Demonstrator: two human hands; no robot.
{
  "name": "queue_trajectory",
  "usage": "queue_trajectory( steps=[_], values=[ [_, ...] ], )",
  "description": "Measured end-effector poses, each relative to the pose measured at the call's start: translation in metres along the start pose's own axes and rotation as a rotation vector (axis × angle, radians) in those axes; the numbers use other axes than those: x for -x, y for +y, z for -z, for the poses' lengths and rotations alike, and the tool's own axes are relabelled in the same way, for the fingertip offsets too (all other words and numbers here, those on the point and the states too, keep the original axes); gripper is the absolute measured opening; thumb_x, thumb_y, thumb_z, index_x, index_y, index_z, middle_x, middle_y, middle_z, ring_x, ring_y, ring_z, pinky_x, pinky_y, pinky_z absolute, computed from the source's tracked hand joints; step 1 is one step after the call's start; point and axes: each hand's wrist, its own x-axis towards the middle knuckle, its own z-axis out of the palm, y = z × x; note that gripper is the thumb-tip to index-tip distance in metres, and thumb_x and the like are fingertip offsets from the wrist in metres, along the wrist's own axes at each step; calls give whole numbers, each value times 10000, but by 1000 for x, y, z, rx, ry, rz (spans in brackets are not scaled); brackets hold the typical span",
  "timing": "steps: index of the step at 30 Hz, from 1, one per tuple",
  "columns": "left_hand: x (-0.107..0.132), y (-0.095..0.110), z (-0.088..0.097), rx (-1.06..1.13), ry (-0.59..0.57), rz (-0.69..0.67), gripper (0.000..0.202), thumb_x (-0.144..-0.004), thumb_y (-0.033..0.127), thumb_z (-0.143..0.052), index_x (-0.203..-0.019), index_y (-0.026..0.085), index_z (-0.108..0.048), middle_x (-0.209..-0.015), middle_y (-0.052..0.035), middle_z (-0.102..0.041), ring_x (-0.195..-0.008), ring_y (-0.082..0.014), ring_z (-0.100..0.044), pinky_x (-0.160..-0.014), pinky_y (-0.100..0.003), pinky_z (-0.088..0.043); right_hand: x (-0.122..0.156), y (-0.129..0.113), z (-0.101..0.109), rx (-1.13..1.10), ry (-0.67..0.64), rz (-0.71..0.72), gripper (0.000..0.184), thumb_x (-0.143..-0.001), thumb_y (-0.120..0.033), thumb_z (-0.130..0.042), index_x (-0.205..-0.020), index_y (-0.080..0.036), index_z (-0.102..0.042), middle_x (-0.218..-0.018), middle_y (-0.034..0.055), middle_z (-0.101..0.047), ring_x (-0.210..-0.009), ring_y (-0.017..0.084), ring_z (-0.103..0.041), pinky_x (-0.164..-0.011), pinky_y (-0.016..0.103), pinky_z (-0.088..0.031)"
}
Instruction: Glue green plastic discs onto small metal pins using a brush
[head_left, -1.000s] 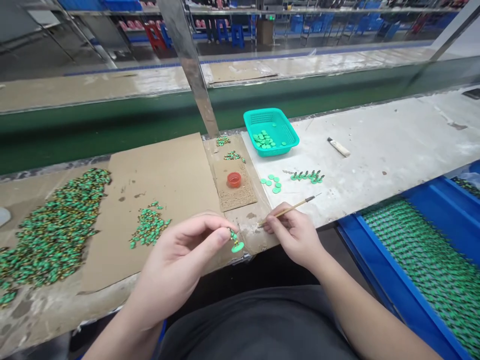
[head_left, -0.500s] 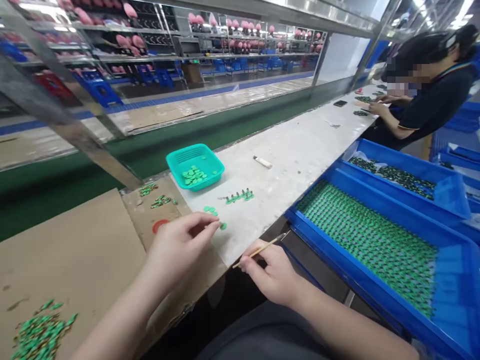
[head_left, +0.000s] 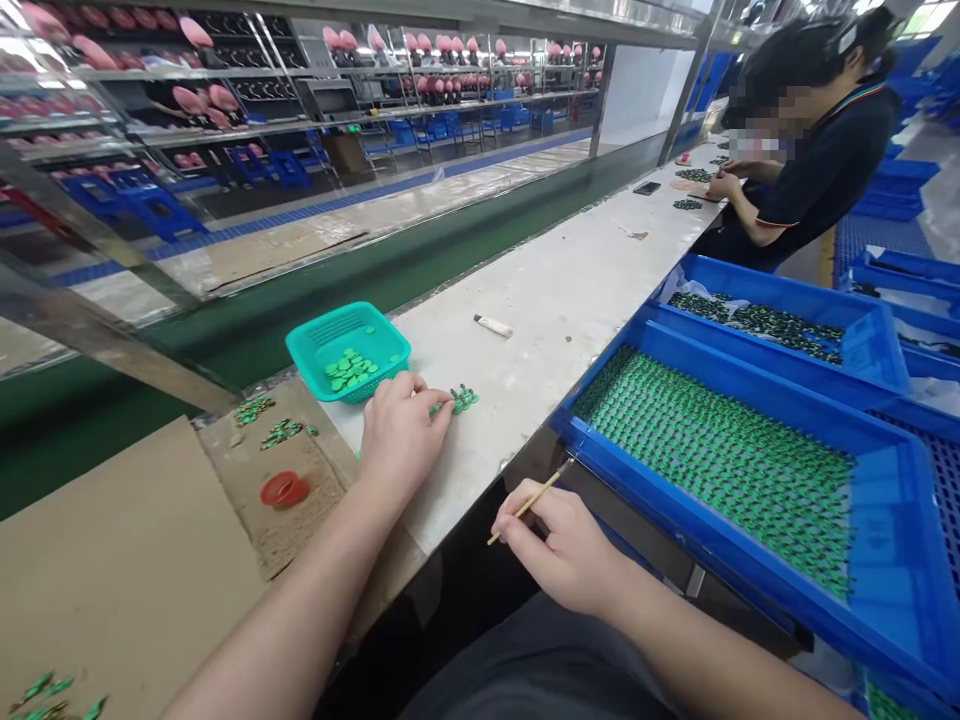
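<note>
My left hand (head_left: 405, 425) reaches over the white tabletop with thumb and forefinger pinched together. Its fingertips are at the near end of a short row of small green pieces with dark upright tops (head_left: 466, 398), partly covering them. What sits between those fingertips is too small to make out. Over the table's front edge, my right hand (head_left: 559, 540) grips a thin paintbrush (head_left: 529, 502) with a wooden handle, its dark tip pointing up and away. Beside my left hand stands a teal basket (head_left: 300, 350) with several flat green discs (head_left: 351, 370) inside.
A red dish (head_left: 283, 489) and small green-and-gold pieces (head_left: 282, 432) lie on cardboard (head_left: 135, 540) at left. A white tube (head_left: 493, 326) lies farther up the table. Blue bins (head_left: 892, 520) of green parts stand at right. A co-worker (head_left: 817, 170) sits beyond.
My left hand has moved forward from the loose green discs to the row of pieces. My right hand still holds the paintbrush in much the same place. The view has turned slightly right.
</note>
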Motion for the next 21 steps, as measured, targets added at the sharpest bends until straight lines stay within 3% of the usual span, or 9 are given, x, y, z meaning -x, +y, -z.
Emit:
queue_trajectory(
  steps=[5, 8, 11, 14, 16, 19, 21],
  values=[
    [-3, 10, 6, -17, -63, 15, 274, -1079, 467, -743, -1140, 200, -762, -1254, -78, -751, -1231, -260, -691, -1136, -523, -581, -7, -1, -8, -17, -29, 5, 152, -1079, -213, -662, -948, -229, -738, -875, 31, -790, -792, 174, -775, -770, 269, -626],
    [-4, 5, 26, 6, -90, 48, 277, -1099, 448, -672, -1178, 214, -798, -1255, -87, -770, -1236, -268, -699, -1135, -502, -565, -6, -2, -10, -28, -51, -3, 157, -1102, -241, -648, -979, -227, -743, -910, 39, -806, -824, 175, -793, -797, 272, -636],
    [6, -18, 57, 33, -128, 123, 378, -1106, 478, -546, -1199, 268, -847, -1157, -76, -810, -1083, -256, -740, -976, -396, -578, -2, -3, -7, -48, -84, -22, 165, -1136, -283, -623, -1023, -229, -730, -945, 43, -816, -840, 175, -801, -802, 280, -640],
    [27, -43, 78, 33, -262, 192, 300, -1022, 472, -645, -1046, 276, -871, -957, -38, -816, -822, -221, -723, -757, -355, -555, 1, -6, -3, -40, -108, -60, 153, -1150, -294, -604, -1067, -232, -717, -846, 9, -765, -741, 160, -748, -720, 274, -599],
    [41, -52, 77, 21, -333, 211, 238, -1009, 449, -731, -1044, 246, -850, -1019, -39, -823, -829, -198, -718, -781, -352, -581, 1, -9, -3, -22, -118, -82, 165, -1154, -327, -607, -1138, -232, -740, -800, -8, -725, -671, 151, -695, -655, 273, -560],
    [54, -50, 59, 6, -345, 224, 292, -1068, 480, -758, -1159, 205, -786, -1226, -72, -797, -1052, -209, -742, -980, -428, -640, 0, -15, -5, -17, -127, -79, 206, -1147, -359, -629, -1223, -230, -772, -781, -14, -704, -644, 150, -675, -634, 279, -549],
    [57, -45, 47, 9, -339, 230, 321, -1086, 509, -747, -1173, 200, -764, -1255, -77, -779, -1137, -226, -741, -1045, -465, -647, 0, -19, -6, -20, -125, -61, 206, -1141, -346, -640, -1233, -227, -781, -781, -13, -708, -662, 153, -691, -661, 282, -562]
  ],
)
